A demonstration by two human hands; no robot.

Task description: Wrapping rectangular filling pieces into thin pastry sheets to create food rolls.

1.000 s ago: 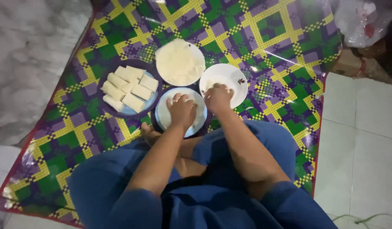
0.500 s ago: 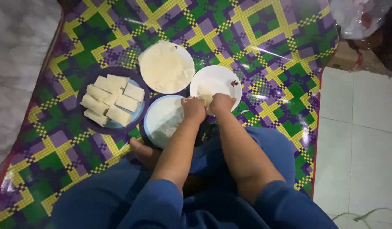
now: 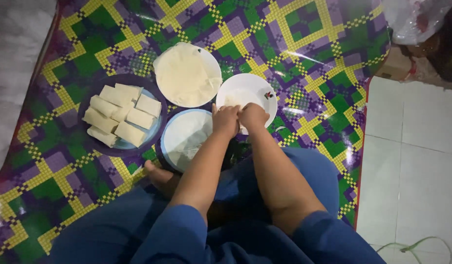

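My left hand (image 3: 226, 120) and my right hand (image 3: 252, 116) are pressed side by side, fingers curled down, over the near edge of a small white bowl (image 3: 248, 88) that holds pale filling. Whatever is under the fingers is hidden. Just left of my left hand is a blue-rimmed plate (image 3: 184, 139) with one thin pale wrapper lying flat on it. Beyond it, a white plate (image 3: 213, 68) carries a stack of round wrappers (image 3: 182, 73). Further left, a dark plate (image 3: 89, 142) holds several pale folded rolls (image 3: 121, 117).
Everything lies on a shiny green, purple and yellow checked mat (image 3: 309, 54). My bare foot (image 3: 160, 176) and blue-clad legs are at its near edge. White floor tiles (image 3: 416, 161) lie to the right, with a plastic bag (image 3: 411, 19) and a cardboard box (image 3: 397, 66) at the top right.
Both hands have moved right, from over the blue-rimmed plate to the near edge of the white bowl, and have come together. The wrapper on the blue-rimmed plate is now uncovered.
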